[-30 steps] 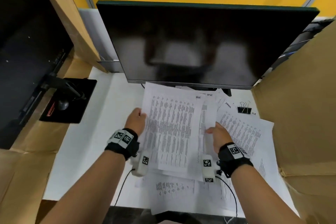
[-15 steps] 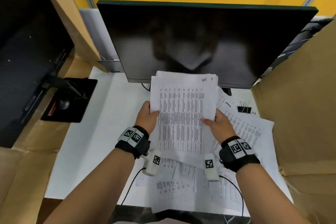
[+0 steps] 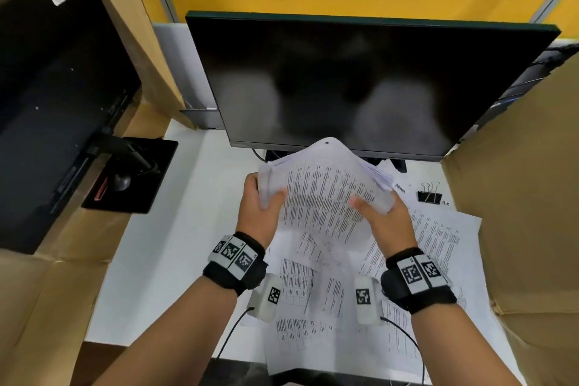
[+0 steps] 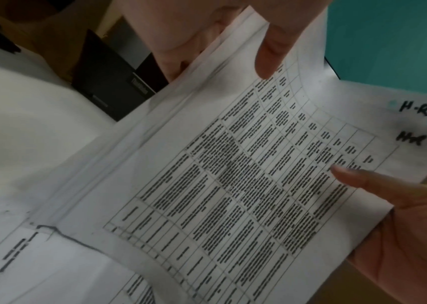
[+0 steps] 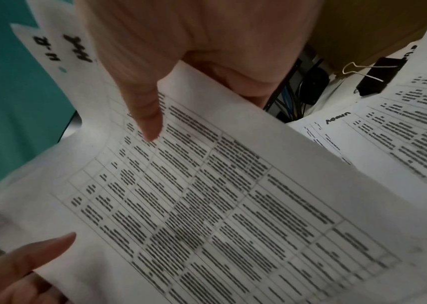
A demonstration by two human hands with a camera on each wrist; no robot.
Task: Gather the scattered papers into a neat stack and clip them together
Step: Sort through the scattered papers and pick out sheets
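Note:
A stack of printed papers [image 3: 322, 194] is held in the air in front of the monitor, bowed upward in the middle. My left hand [image 3: 263, 197] grips its left edge, thumb on top [image 4: 272, 51]. My right hand [image 3: 376, 210] grips the right edge, thumb on the printed face [image 5: 145, 115]. The stack's sheets [image 4: 233, 185] are fanned at the edges and not flush. Two top corners carry handwritten "H-R" marks. More loose sheets [image 3: 313, 307] lie spread on the white desk below. A black binder clip [image 3: 430, 196] lies on the desk right of my right hand, also in the right wrist view [image 5: 373, 78].
A dark monitor [image 3: 360, 88] stands just behind the stack. Cardboard walls [image 3: 526, 197] close in the right side and the left. A black stand base [image 3: 131, 178] sits on the left. Sheets on the right [image 3: 438, 235] reach the cardboard; one is marked "Admin" [image 5: 337, 120].
Both hands pulled the sheets together and lifted them off the desk. The stack stood flat and upright half a second ago; now it is bowed and tipped toward the monitor.

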